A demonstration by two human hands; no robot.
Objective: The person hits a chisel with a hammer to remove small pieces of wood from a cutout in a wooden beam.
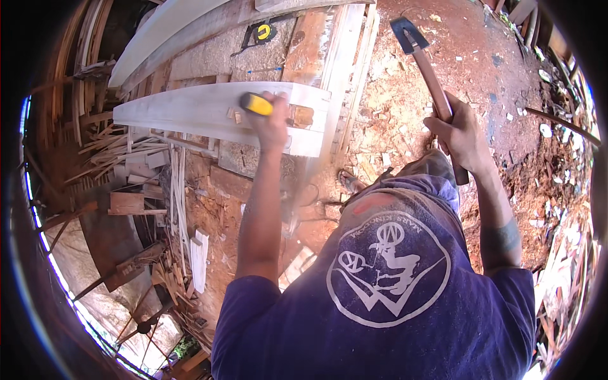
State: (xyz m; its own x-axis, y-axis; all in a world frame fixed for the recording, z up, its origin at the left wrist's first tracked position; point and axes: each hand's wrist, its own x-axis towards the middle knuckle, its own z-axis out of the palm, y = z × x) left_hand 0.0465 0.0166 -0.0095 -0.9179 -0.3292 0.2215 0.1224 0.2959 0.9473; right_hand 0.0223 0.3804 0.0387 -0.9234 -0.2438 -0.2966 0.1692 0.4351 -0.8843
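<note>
My left hand (272, 123) is closed round a chisel by its yellow and black handle (258, 104), over a pale tapered board (183, 107). Most of the blade is hidden by the hand. Just right of that hand, the board's squared end has a rough brown recess (303, 115) cut into it. My right hand (465, 136) grips a hammer with a brown wooden handle (432, 82), out to the right of the board. The dark metal head (408, 36) is raised at the far end, apart from the chisel.
Beyond the board, a black and yellow tape measure (263, 31) lies on the timber bench, with a thin blue marker or pencil (273, 69) nearer. A long curved board (158, 38) rests at the far left. Offcuts (136, 164) pile up on the left; wood chips (386, 126) litter the reddish ground.
</note>
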